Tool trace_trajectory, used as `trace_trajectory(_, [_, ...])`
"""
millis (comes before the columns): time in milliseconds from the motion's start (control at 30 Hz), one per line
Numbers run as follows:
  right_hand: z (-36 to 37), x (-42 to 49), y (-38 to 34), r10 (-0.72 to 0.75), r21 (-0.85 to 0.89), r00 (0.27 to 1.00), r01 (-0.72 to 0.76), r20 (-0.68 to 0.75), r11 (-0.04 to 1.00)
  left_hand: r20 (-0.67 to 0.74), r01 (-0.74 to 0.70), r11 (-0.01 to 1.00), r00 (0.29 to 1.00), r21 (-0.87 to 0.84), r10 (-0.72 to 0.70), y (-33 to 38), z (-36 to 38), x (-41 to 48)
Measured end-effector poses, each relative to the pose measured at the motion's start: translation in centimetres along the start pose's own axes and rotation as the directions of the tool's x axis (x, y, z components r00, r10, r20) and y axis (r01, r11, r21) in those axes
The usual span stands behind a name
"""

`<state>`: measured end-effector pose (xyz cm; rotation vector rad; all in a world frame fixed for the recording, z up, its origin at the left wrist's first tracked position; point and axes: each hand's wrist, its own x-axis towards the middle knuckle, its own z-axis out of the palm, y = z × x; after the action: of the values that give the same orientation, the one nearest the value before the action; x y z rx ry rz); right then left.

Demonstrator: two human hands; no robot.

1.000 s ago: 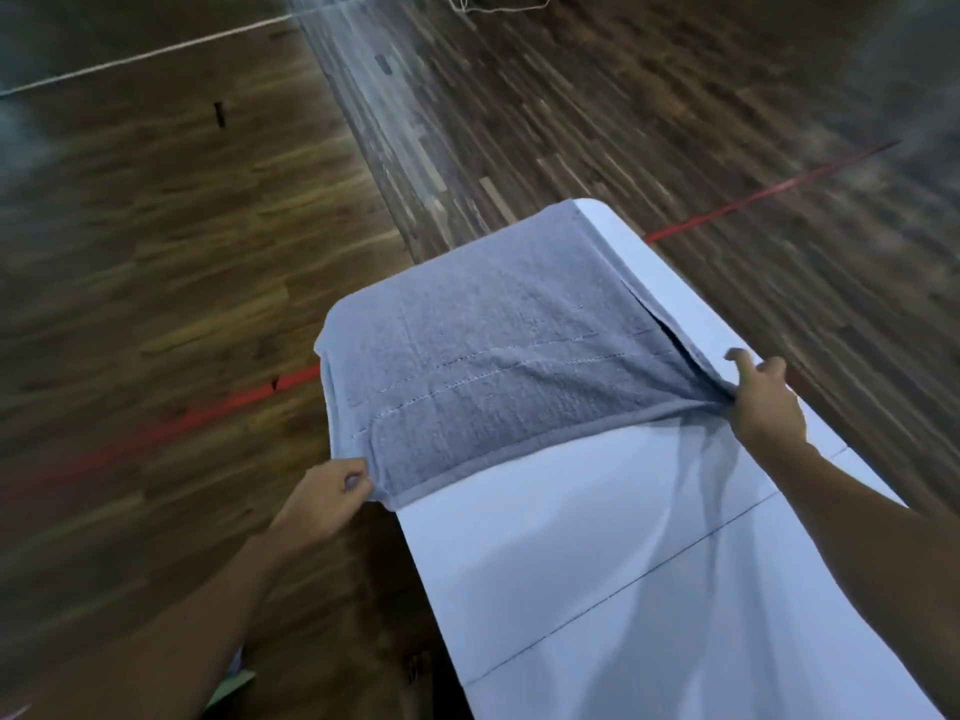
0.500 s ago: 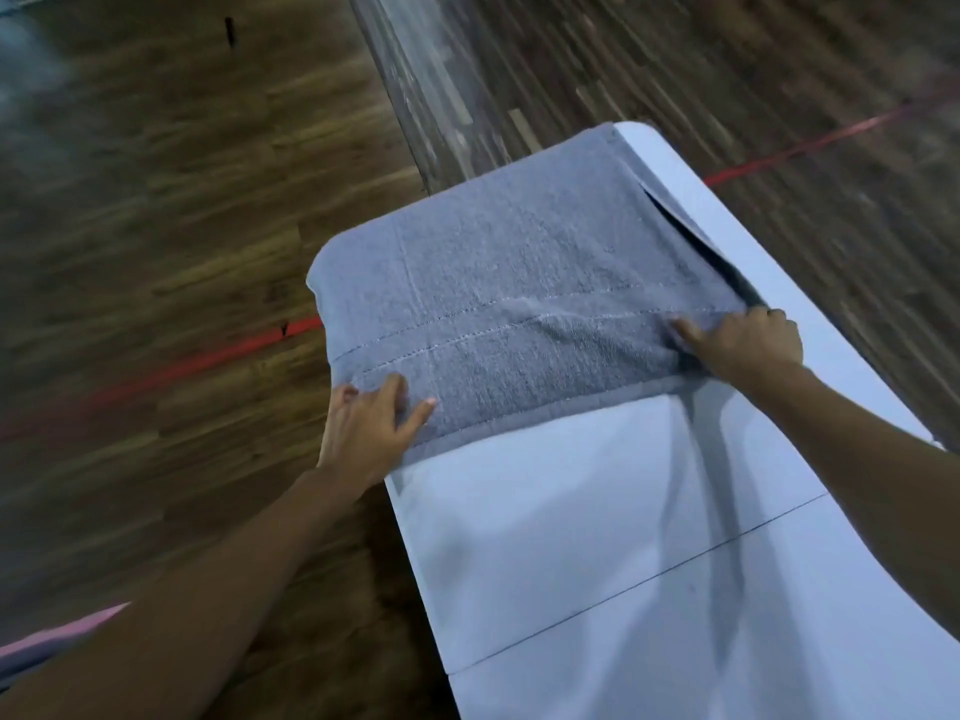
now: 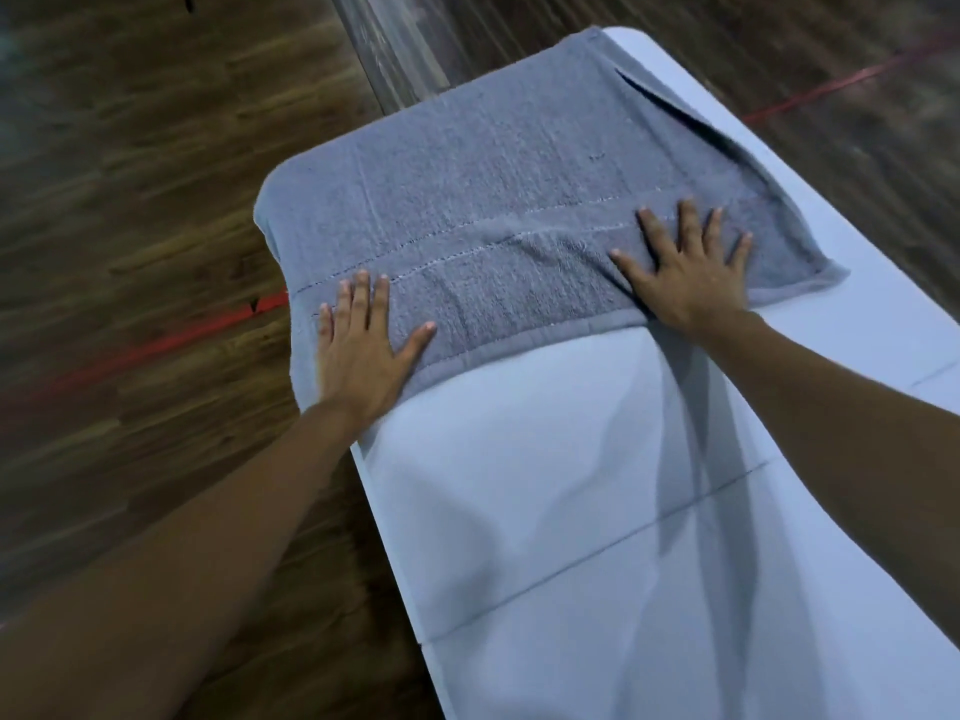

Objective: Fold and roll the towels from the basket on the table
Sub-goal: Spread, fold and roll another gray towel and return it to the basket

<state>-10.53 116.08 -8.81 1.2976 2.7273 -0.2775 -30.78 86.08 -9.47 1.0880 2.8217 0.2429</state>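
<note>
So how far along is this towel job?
Done: the grey towel lies folded in layers on the white table. In hand: the left hand and right hand press flat near its front edge, smoothing it. Left: rolling it; no roll has started.

grey towel (image 3: 509, 189) on white table (image 3: 597, 485)

Dim light, floor (image 3: 156, 200) motion-blurred, soft arm shadows

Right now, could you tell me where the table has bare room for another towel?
Bare: the white table this side of the gray towel; a narrow strip along the towel's right edge. Crowded: the far end, where the left hand and right hand press the towel.
</note>
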Motion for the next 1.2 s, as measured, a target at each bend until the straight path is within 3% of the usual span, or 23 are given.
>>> trace_trajectory(133, [0.5,-4.9,3.1,-0.003,-0.004,0.999,0.003,0.032,1.000,0.056,0.031,0.999,0.998,0.028,-0.032,2.7,1.1,-6.5])
trace_trajectory(333, [1.3,-19.9,12.6,-0.037,-0.001,0.999,0.037,0.008,0.999,0.075,0.033,0.999,0.997,0.011,-0.033,8.6,2.5,-24.1])
trace_trajectory(533, [2.8,-33.4,21.1,0.025,0.028,1.000,-0.025,-0.008,0.999,0.116,0.011,0.997,0.993,0.080,-0.020,15.6,4.0,-39.6])
trace_trajectory(1200, [4.7,-53.8,37.4,-0.020,0.017,1.000,0.020,-0.009,1.000,0.129,0.040,0.995,0.990,0.090,-0.051,29.0,7.5,-62.8])
